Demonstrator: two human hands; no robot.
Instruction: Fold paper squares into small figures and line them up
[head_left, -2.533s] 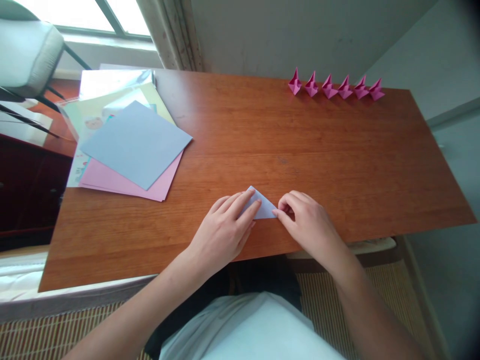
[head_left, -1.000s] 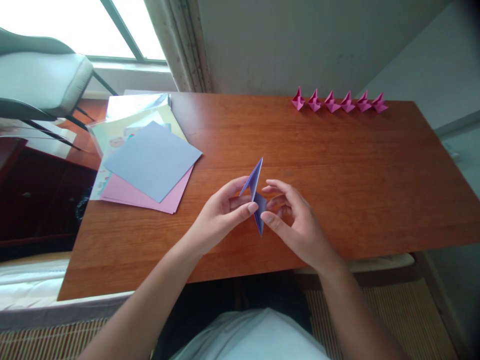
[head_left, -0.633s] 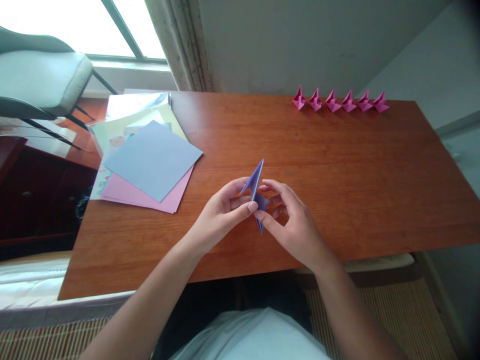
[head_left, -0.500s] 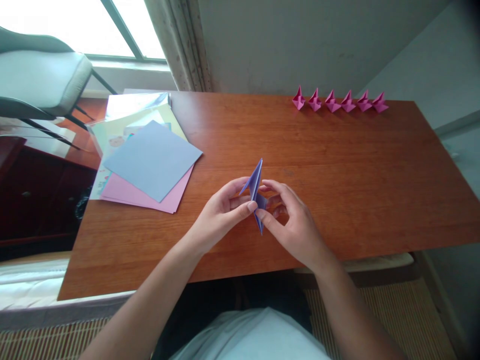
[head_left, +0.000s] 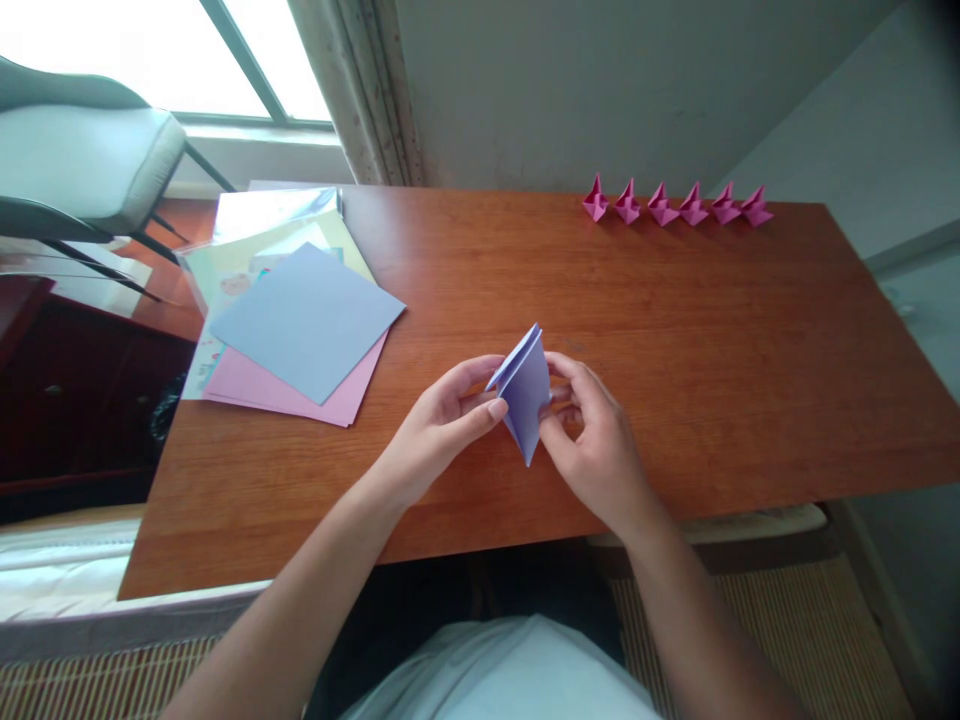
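A folded piece of lilac-blue paper (head_left: 526, 392) is held just above the wooden table (head_left: 675, 330), near its front edge. My left hand (head_left: 442, 420) pinches its left side between thumb and fingers. My right hand (head_left: 596, 440) grips its right side, fingers curled behind the paper. The paper's flaps are spread apart into a kite-like shape with a point at the bottom.
Flat sheets of blue paper (head_left: 307, 320) and pink paper (head_left: 255, 385) lie stacked at the table's left, over a glossy packet (head_left: 274, 212). Several pink folded paper figures (head_left: 675, 204) stand in a row at the far right edge. A grey chair (head_left: 82, 150) stands by the window.
The paper lay flat on the table as a triangle, then both hands lifted it edge-on. Since half a second ago its flaps have spread open into a wider shape.
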